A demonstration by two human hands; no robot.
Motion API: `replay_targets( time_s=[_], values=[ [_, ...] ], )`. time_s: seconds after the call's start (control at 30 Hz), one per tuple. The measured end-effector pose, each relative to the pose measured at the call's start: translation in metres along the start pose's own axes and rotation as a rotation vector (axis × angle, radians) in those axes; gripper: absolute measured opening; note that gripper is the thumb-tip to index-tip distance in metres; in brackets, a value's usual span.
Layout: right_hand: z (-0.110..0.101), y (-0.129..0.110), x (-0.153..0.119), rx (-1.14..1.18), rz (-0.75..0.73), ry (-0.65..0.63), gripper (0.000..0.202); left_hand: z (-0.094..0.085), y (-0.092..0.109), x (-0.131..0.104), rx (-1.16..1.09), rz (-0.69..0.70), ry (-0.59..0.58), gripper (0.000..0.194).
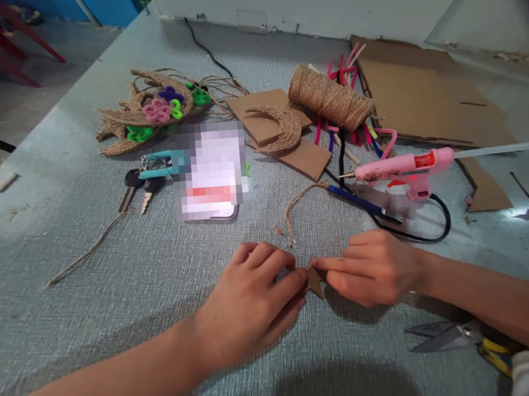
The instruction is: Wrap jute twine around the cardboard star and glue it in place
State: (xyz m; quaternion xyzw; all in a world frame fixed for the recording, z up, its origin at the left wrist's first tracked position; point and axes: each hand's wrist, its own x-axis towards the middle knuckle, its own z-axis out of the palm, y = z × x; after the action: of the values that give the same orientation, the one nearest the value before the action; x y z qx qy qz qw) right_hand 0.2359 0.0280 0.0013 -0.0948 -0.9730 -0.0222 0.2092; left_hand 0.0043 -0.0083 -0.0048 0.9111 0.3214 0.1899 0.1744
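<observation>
A small pointed piece of brown cardboard point(316, 283) lies between my two hands, partly hidden by the fingers. My left hand point(265, 292) pinches its left side between thumb and fingers. From the right, my right hand point(368, 269) has its index fingertip pressed on the top of the piece, where a bit of twine shows, and its other fingers are curled in. Just beyond the hands a loose length of twine point(288, 217) curves over the table. A blue pen point(361, 202) lies past it, beside a pink glue gun point(409, 171) with a glue stick in its back.
Scissors point(458, 334) lie under my right forearm. Further off are a twine spool point(330, 97), a twine-wrapped crescent point(286, 129), cardboard sheets point(425, 94), a phone point(212, 174), keys point(144, 186) and twine crescents with colourful flowers point(157, 109). The glue gun's black cord point(432, 236) loops nearby.
</observation>
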Motion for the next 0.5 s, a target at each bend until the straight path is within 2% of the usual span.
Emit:
replay_targets(
  time_s=[0.5],
  values=[
    [0.0008,-0.0020,0.0005,0.065,0.107,-0.066,0.010,-0.0003,0.0007,0.0009,0.022,0.011,0.031,0.017]
  ],
)
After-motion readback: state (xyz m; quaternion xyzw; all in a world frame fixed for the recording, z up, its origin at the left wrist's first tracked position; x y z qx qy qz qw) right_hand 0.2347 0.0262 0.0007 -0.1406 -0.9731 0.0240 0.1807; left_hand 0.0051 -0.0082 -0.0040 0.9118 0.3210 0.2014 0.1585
